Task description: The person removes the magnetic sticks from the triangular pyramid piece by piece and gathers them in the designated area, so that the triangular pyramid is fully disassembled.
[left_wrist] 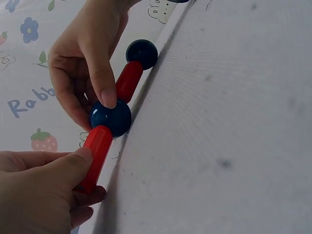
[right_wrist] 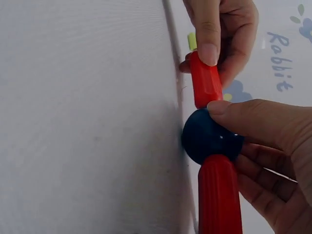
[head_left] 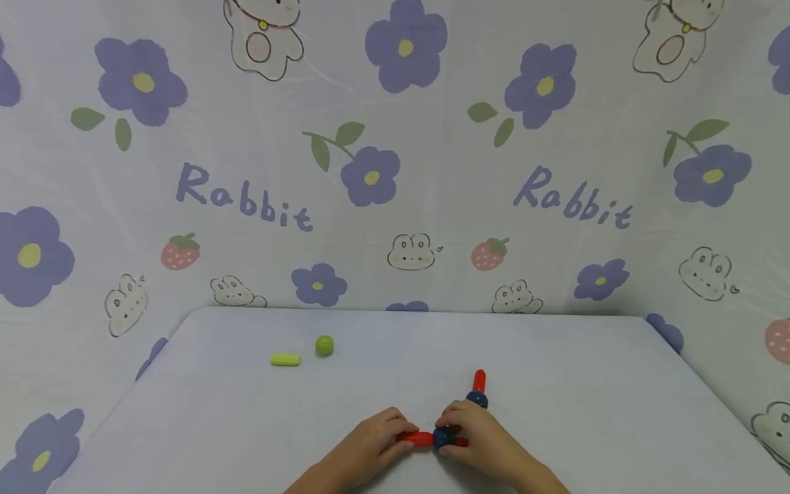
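Note:
My left hand point(head_left: 373, 442) pinches a red ribbed rod point(left_wrist: 99, 151) between thumb and fingers. The rod's far end meets a dark blue ball point(left_wrist: 111, 119), which my right hand point(head_left: 481, 436) holds by thumb and fingertips. From the ball's other side a second red rod point(right_wrist: 219, 195) runs on, partly behind the right hand in the head view. Another blue ball point(left_wrist: 142, 54) sits at that rod's end. Just beyond the right hand, the head view shows a blue ball point(head_left: 477, 398) with a red rod point(head_left: 479, 381) pointing away from me.
Farther back on the white table point(head_left: 216, 412), left of the hands, lie a yellow-green rod point(head_left: 285, 360) and a green ball point(head_left: 324, 345). A cloth point(head_left: 444, 137) printed with flowers and rabbits rises behind the table and along its sides.

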Action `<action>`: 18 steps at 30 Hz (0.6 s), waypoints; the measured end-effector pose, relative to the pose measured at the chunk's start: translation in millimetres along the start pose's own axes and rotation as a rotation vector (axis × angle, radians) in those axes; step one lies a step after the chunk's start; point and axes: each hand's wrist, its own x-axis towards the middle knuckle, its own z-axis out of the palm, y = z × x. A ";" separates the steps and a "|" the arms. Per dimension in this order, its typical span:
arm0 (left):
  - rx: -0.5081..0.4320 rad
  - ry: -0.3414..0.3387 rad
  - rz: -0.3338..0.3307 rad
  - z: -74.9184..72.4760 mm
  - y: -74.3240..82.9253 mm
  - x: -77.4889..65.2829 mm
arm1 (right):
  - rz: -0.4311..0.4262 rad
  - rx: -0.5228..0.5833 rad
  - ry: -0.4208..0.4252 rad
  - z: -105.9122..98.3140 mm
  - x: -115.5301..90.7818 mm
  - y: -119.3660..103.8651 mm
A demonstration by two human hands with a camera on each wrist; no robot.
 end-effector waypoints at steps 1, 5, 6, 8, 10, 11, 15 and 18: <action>-0.008 0.007 -0.001 0.2 -0.1 -0.2 | 0.001 -0.007 0.002 1.1 0.5 -0.2; -0.033 0.042 0.017 2.3 -0.9 -0.9 | -0.002 -0.060 0.029 5.8 -0.4 0.4; -0.038 0.050 0.022 3.1 -1.4 -1.0 | -0.013 -0.070 0.039 6.6 -1.3 1.0; -0.044 0.062 0.030 4.7 -2.1 -1.5 | -0.013 -0.080 0.047 8.3 -2.8 1.7; -0.053 0.073 0.034 5.8 -2.3 -1.8 | -0.018 -0.080 0.053 9.3 -4.2 2.2; -0.058 0.080 0.036 6.1 -2.2 -1.8 | -0.017 -0.080 0.053 9.6 -4.5 2.3; -0.079 0.110 0.036 5.3 0.5 -1.5 | -0.009 -0.084 0.052 9.9 -5.0 1.3; -0.085 0.128 0.034 4.7 2.5 -1.1 | -0.002 -0.086 0.049 9.4 -5.3 0.3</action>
